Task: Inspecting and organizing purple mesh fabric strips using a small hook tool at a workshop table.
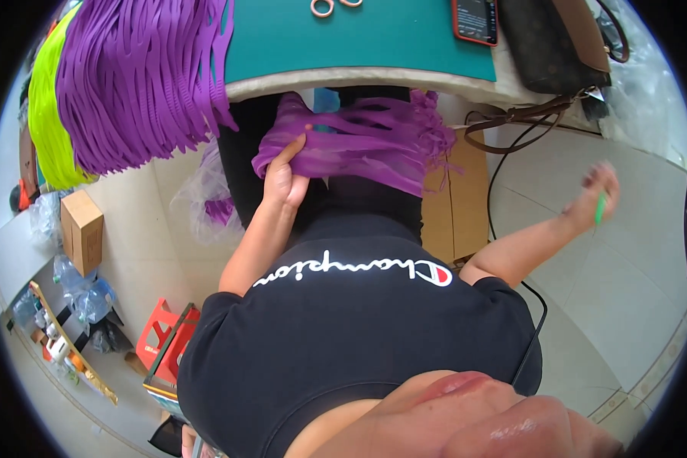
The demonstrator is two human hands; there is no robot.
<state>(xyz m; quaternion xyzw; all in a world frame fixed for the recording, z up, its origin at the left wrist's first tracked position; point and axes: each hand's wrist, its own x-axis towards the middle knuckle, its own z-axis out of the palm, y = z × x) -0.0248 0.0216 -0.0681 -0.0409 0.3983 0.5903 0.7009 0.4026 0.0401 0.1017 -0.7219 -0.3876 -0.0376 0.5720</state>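
Observation:
A sheer purple piece of fabric (359, 153), cut into slits with frayed, knotted strands (435, 137) at its right end, stretches across my lap below the table edge. My left hand (286, 175) is closed on its left part, thumb on top and the other fingers hidden beneath the cloth. Well out to the right, apart from the fabric, my right hand (599, 191) is raised and slightly blurred. Its fingers are curled around a small, slim green object (600, 208) whose kind I cannot make out.
Purple slitted strips (145, 84) and neon yellow ones (49, 107) hang over the green-topped table's (374, 46) left side. On it are scissors handles (323, 8), a phone (475, 19) and a brown handbag (553, 46). A black cable (492, 195) hangs at right; a cardboard box (82, 229) and red stool (159, 332) stand left.

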